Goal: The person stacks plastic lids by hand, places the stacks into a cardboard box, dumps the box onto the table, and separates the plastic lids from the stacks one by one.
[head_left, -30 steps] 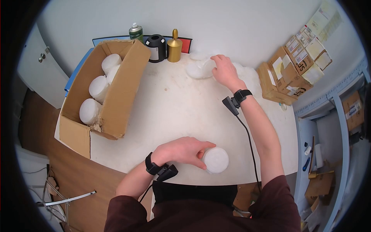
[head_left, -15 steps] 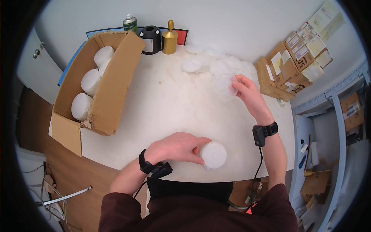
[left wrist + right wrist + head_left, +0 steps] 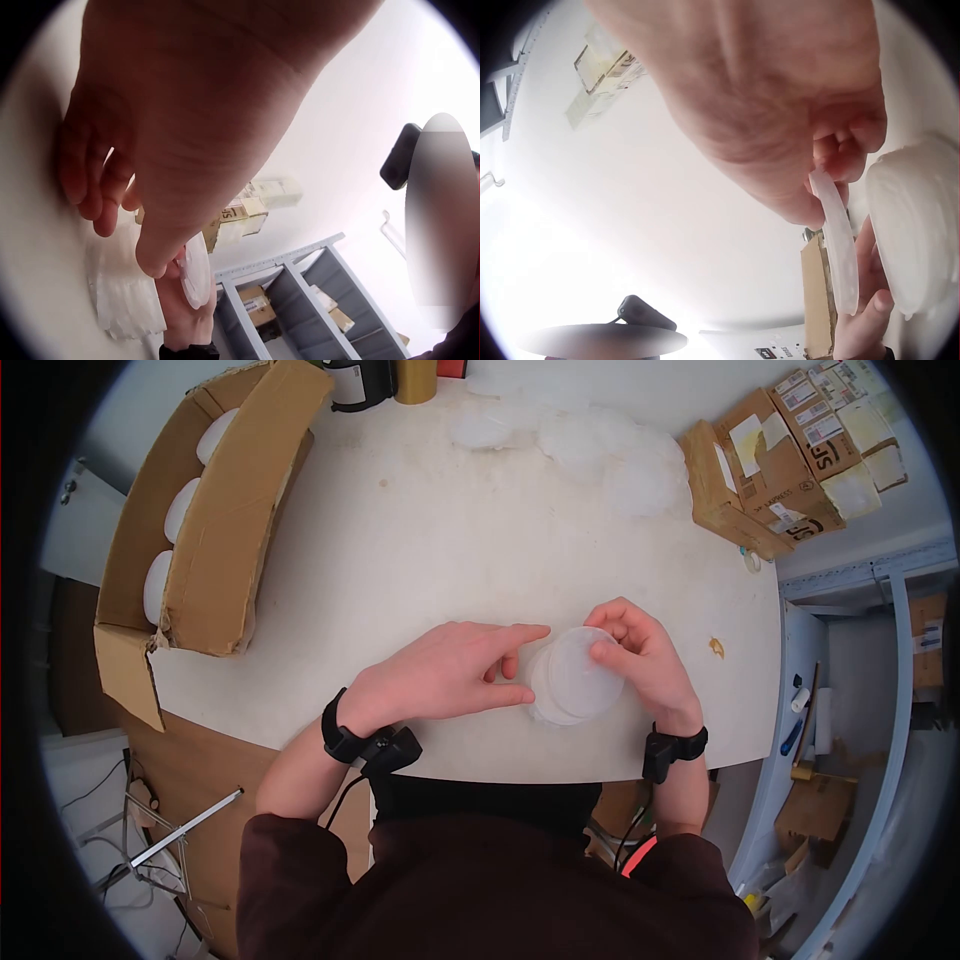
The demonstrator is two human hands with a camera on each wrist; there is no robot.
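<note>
A round white plastic tub (image 3: 548,700) stands on the table in front of the person, partly covered by a lid in the head view. My right hand (image 3: 645,660) pinches that thin, translucent round lid (image 3: 586,672) at its edge, between thumb and fingers. From the right wrist view, the lid (image 3: 837,247) is tilted on edge, with a gap to the tub (image 3: 911,232). My left hand (image 3: 440,670) reaches the tub's left side, thumb and index finger extended and spread apart, tips right at its edge. The left wrist view shows the tub (image 3: 126,289) just past those fingertips.
An opened cardboard box (image 3: 225,510) at the left holds several white tubs (image 3: 180,510). More translucent lids (image 3: 640,480) lie at the back of the table (image 3: 400,560). Taped cartons (image 3: 770,470) stand at the back right, and a black container (image 3: 362,382) beside a gold one (image 3: 415,380) at the back.
My right hand has taken a lid from the pile at the back and brought it over to the tub. The left hand has stayed by the tub, its thumb and index finger slightly wider apart.
</note>
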